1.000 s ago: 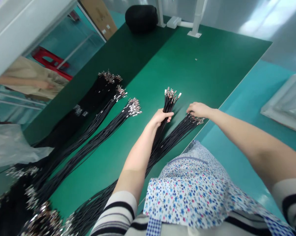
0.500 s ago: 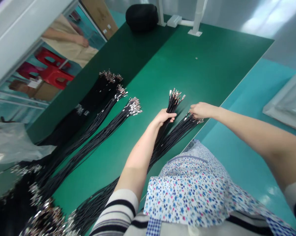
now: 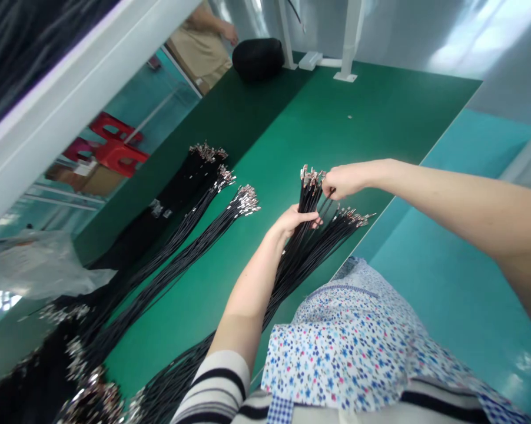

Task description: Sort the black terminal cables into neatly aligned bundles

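My left hand (image 3: 298, 220) is wrapped round a bundle of black cables (image 3: 308, 197), whose metal-tipped ends stick up above my thumb. Close beside those ends, my right hand (image 3: 341, 179) is closed on a few black cables (image 3: 325, 206) drawn toward the bundle; their exact number is hard to make out. Below my right hand, a loose pile of the same cables (image 3: 336, 232) lies on the green table (image 3: 380, 135), its tips fanned out near the front edge. The cables run back under my left forearm.
Further left lie more cable bunches (image 3: 203, 227) with silvery ends, beside a clear plastic bag (image 3: 40, 265). A black pouch (image 3: 259, 59) and a white post (image 3: 349, 41) stand at the back. A white shelf beam (image 3: 93, 88) crosses the upper left. Another person's hand (image 3: 230, 32) shows beyond the table.
My right hand has moved left from the loose pile to the bundle, bringing cables with it. My left hand keeps its grip on the bundle. The view has shifted slightly.
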{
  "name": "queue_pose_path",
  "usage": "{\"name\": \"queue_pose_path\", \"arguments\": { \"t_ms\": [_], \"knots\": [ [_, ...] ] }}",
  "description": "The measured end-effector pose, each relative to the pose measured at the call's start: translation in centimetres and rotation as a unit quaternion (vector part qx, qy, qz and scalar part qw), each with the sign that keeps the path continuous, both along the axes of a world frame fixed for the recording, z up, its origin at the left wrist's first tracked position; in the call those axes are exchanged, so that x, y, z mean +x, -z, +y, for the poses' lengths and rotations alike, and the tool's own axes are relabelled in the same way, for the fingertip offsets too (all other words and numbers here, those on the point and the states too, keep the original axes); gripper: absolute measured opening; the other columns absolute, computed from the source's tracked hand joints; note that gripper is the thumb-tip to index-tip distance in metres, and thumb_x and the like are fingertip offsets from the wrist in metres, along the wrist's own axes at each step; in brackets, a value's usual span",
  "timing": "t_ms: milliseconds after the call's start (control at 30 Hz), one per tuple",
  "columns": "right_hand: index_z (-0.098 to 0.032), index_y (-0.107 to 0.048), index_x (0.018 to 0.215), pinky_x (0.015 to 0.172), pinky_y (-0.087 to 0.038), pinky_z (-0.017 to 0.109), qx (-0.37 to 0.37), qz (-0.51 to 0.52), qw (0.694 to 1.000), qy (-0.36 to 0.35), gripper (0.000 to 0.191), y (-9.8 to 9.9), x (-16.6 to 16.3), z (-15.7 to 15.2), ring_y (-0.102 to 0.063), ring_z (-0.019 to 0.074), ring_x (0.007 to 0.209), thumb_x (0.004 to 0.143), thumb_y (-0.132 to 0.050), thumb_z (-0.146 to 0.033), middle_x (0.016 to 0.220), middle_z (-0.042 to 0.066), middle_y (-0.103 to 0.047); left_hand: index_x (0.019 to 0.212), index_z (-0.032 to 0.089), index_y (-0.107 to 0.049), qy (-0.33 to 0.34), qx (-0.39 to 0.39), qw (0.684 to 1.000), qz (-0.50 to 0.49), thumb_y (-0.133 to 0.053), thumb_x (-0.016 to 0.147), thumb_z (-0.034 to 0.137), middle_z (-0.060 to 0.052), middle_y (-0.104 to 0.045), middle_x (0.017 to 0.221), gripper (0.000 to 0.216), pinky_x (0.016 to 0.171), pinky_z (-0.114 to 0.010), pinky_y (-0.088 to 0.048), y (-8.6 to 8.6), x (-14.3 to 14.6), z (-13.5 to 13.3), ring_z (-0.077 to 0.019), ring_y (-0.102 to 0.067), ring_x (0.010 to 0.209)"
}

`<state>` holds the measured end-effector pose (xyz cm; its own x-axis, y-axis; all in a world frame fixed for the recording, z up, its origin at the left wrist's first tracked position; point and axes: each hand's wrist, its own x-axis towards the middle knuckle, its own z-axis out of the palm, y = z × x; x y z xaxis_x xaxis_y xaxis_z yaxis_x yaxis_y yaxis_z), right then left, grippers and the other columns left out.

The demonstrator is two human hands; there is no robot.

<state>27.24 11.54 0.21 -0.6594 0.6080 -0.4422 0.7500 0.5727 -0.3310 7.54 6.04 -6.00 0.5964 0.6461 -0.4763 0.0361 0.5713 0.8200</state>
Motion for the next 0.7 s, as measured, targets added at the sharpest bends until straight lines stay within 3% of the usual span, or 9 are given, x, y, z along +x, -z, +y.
{"name": "queue_pose_path", "arguments": {
  "t_ms": [100, 200, 467, 600, 700],
  "knots": [
    [-0.021, -0.068, 0.093, 0.055, -0.039, 0.027, -0.002, 0.012, 1.0, 0.004, 0.023, -0.2, 0.6, 1.1, -0.054, 0.0115, 0.052, 0.073, -0.059, -0.027, 0.059, -0.003, -0.062, 0.075, 0.008, -0.055, -0.044, 0.038, 0.998, 0.039, -0.076, 0.059, 0.021, -0.003, -0.062, 0.057, 0.03, 0.055, -0.024, -0.045, -0.3, -0.3, -0.1, -0.0102, -0.056, 0.048],
    [-0.02, -0.067, 0.096, 0.058, -0.043, 0.028, -0.026, 0.053, 0.997, 0.041, 0.025, -0.1, 2.1, 1.0, -0.058, 0.013, 0.058, 0.077, -0.057, -0.033, 0.067, -0.001, -0.066, 0.074, 0.008, -0.055, -0.046, 0.033, 0.996, 0.067, -0.073, 0.06, 0.016, -0.004, -0.061, 0.055, 0.025, 0.054, -0.025, -0.046, -0.7, -0.6, 0.4, -0.0112, -0.057, 0.048],
    [-0.018, -0.067, 0.09, 0.068, -0.047, 0.031, -0.034, 0.204, 0.96, 0.19, 0.023, 0.5, 3.1, -1.4, -0.063, 0.0151, 0.069, 0.083, -0.049, -0.03, 0.076, 0.004, -0.069, 0.056, 0.01, -0.053, 0.042, 0.106, 0.975, 0.192, -0.072, 0.049, 0.005, 0.0, -0.056, 0.048, 0.021, 0.048, -0.024, -0.041, -1.9, -0.7, 2.4, -0.0106, -0.051, 0.042],
    [-0.017, -0.068, 0.081, 0.065, -0.046, 0.029, -0.053, 0.179, 0.969, 0.162, 0.019, -0.5, 1.8, -1.0, -0.061, 0.0135, 0.064, 0.08, -0.052, -0.028, 0.071, 0.001, -0.067, 0.073, 0.009, -0.058, -0.018, 0.066, 0.993, 0.095, -0.073, 0.054, 0.014, -0.007, -0.067, 0.075, 0.025, 0.058, -0.024, -0.045, -1.5, -0.3, 1.2, -0.0136, -0.061, 0.062],
    [-0.018, -0.068, 0.082, 0.064, -0.045, 0.029, -0.037, 0.17, 0.977, 0.121, 0.019, -1.6, 0.4, -0.4, -0.059, 0.0125, 0.062, 0.08, -0.052, -0.029, 0.068, 0.0, -0.065, 0.082, 0.01, -0.054, -0.005, 0.018, 1.0, 0.021, -0.075, 0.057, 0.023, -0.012, -0.068, 0.085, 0.035, 0.064, -0.027, -0.048, -1.8, -0.7, 0.2, -0.0165, -0.064, 0.069]
  ]
}}
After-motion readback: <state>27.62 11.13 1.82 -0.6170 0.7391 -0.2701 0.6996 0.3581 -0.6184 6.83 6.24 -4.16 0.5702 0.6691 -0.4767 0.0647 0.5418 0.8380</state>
